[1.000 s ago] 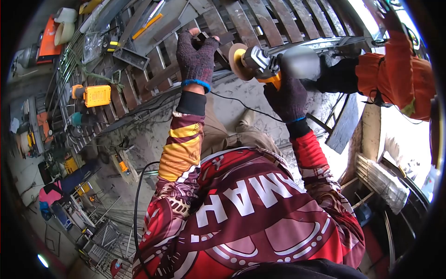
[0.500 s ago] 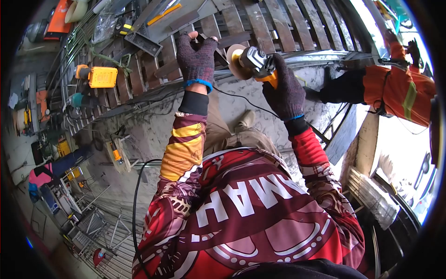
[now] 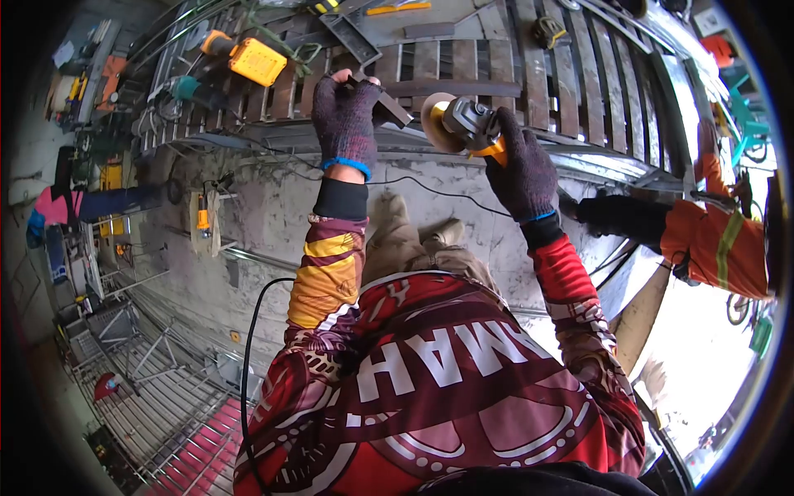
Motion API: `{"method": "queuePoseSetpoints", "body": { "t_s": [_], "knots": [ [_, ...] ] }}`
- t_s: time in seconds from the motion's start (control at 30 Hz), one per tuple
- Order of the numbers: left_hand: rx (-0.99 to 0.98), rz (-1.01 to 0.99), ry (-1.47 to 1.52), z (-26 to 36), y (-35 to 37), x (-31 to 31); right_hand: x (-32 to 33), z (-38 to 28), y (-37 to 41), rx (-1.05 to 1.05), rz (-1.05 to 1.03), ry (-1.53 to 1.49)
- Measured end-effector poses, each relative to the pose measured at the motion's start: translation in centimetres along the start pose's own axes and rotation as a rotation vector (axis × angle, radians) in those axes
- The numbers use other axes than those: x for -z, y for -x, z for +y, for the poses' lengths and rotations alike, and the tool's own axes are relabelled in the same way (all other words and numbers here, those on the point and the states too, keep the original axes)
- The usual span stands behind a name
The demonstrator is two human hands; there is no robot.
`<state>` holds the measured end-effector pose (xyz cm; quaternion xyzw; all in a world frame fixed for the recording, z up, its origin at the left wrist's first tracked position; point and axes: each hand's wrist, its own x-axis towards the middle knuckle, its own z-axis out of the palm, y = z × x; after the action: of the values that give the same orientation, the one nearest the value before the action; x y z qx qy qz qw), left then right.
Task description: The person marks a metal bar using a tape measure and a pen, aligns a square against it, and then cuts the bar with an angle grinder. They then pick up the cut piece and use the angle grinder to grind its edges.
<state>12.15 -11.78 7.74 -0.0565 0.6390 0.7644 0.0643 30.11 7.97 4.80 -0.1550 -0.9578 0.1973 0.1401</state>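
My left hand (image 3: 346, 124), in a dark knitted glove with a blue cuff, is closed around a short dark steel piece (image 3: 394, 109) at the edge of the slatted metal bench (image 3: 571, 91). The piece's free end points right, towards the grinder. My right hand (image 3: 523, 169), gloved likewise, grips an angle grinder (image 3: 473, 124) with a grey head and yellow body. Its round tan disc (image 3: 436, 122) faces the end of the steel piece, with a narrow gap seen between them. No sparks show.
A yellow power tool (image 3: 258, 62), a teal tool (image 3: 184, 88), a dark steel channel (image 3: 351, 40) and a tape measure (image 3: 549, 33) lie on the bench. A black cable (image 3: 447, 193) crosses the floor. A person in orange (image 3: 715, 244) is at right, another in pink (image 3: 62, 205) at left.
The view has turned, so the bench tools appear shifted, the yellow one up and right. Both hands keep their holds; the grinder disc appears slightly farther from the steel piece.
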Motion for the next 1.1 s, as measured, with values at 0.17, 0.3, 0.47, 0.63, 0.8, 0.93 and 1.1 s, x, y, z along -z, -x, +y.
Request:
{"method": "queuePoseSetpoints", "body": {
  "t_s": [0.17, 0.3, 0.47, 0.63, 0.8, 0.93, 1.1],
  "knots": [
    [0.016, -0.028, 0.378, 1.0, -2.0, 6.5, -0.6, -3.9, -1.4, -0.016, -0.061, -0.138],
    [-0.074, 0.063, 0.479, 1.2, -3.1, 13.9, -2.8, -8.1, -1.9, 0.048, -0.138, -0.379],
    [-0.154, 0.156, 0.569, 1.8, -2.4, 20.6, -6.5, -13.1, -1.6, 0.022, -0.35, -0.818],
    [-0.261, 0.31, 0.337, 2.6, -1.5, 25.5, -9.7, -17.7, -2.6, 0.19, -0.438, -0.814],
    [-0.304, 0.295, 0.172, 4.6, -0.2, 29.9, -10.6, -22.8, -1.6, 0.276, -0.534, -0.81],
    [-0.318, 0.279, 0.166, 3.2, -1.6, 29.2, -13.5, -22.2, -2.4, 0.241, -0.602, -0.88],
    [-0.361, 0.27, 0.03, 2.4, -2.7, 29.6, -14.0, -22.8, -3.1, 0.331, -0.593, -0.799]
  ]
}}
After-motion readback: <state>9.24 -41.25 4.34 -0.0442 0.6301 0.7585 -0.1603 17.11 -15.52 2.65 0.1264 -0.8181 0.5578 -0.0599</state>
